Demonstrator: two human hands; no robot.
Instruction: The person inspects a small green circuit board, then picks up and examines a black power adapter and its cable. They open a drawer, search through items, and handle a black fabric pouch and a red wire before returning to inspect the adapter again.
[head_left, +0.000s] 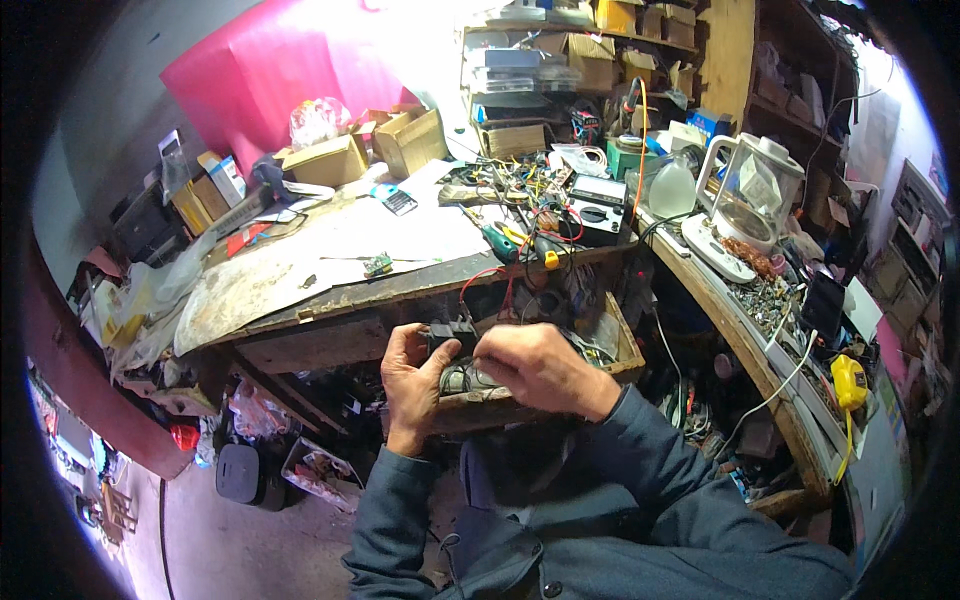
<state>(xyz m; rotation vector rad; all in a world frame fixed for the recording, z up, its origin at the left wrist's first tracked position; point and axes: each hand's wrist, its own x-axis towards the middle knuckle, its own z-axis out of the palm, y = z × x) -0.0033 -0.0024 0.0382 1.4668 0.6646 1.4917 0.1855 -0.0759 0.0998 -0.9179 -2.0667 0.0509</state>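
Note:
My left hand [412,378] grips a small dark block-shaped part [447,332] between thumb and fingers, just off the workbench's front edge. Close beside it on the right, my right hand [540,366] is closed, its fingertips at the part's right side. What those fingers pinch is hidden. A thin red wire [466,284] curves down from the bench toward the space between my hands. Under both hands is an open wooden drawer [628,352] with cables in it. A small green circuit board [378,266] lies on the bench near the front edge.
The workbench [330,298] carries paper sheets [350,238], screwdrivers [500,243], a meter-like box [598,205] and a heap of wires. Cardboard boxes [410,142] stand behind. At right, a side bench holds a blender jug [757,190], a clear bottle [670,187] and a yellow tape measure [849,382].

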